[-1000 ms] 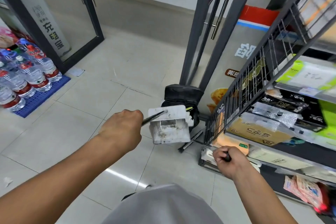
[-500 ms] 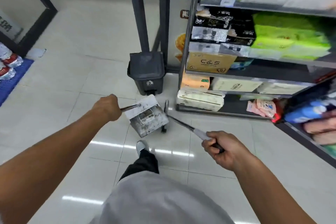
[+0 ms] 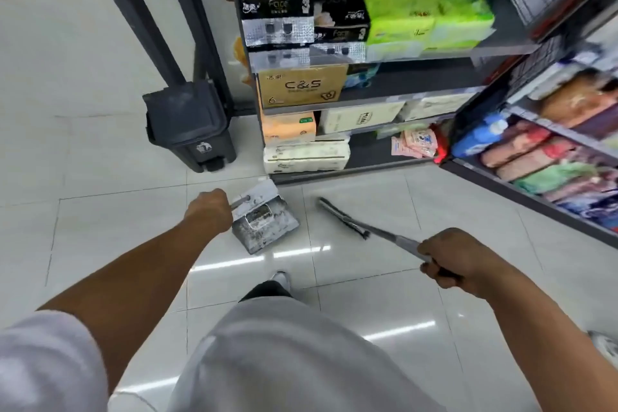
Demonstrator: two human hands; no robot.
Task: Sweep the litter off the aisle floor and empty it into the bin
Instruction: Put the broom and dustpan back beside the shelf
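My left hand [image 3: 209, 210] is closed around the handle of a dirty white dustpan [image 3: 264, 224], which hangs low over the tiled floor with its mouth facing toward me. My right hand [image 3: 449, 257] grips the grey handle of a small broom [image 3: 344, 219]; its dark head points up-left, right of the dustpan and apart from it. A dark grey pedal bin [image 3: 189, 125] with its lid shut stands on the floor beyond the dustpan, beside a dark door frame. I cannot make out any litter inside the dustpan.
Shelving [image 3: 368, 100] stocked with tissue packs stands straight ahead, right of the bin. A second shelf unit [image 3: 548, 157] runs along the right. The dark door frame [image 3: 150, 16] rises behind the bin. My foot [image 3: 279, 279] is below the dustpan.
My view has swung right and down, from the doorway to the shelves. The dustpan has dropped from in front of the bin toward the floor, and the broom has swung out to the right.
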